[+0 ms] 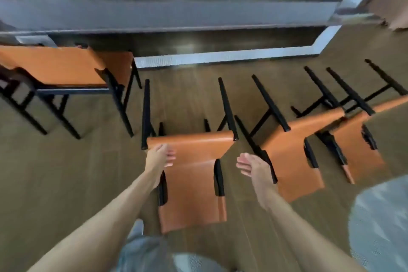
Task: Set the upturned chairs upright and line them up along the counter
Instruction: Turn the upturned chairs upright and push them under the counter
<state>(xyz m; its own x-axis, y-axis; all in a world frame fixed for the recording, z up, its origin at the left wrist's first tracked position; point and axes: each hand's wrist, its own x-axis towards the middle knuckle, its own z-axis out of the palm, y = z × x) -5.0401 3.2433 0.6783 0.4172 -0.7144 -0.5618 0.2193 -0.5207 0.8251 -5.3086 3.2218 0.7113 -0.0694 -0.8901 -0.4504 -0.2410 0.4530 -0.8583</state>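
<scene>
upturned chair (194, 174) between left hand (160, 157), right hand (251, 169)

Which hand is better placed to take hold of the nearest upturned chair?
Left, probably. The left hand is already at the corner of the nearest upturned chair, its fingers over the orange seat. The right hand hovers open, off its edge.

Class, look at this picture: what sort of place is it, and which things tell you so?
Probably a café or bar: a long dark counter, matching orange chairs, one upright chair beside it and upturned chairs on the wooden floor.
</scene>
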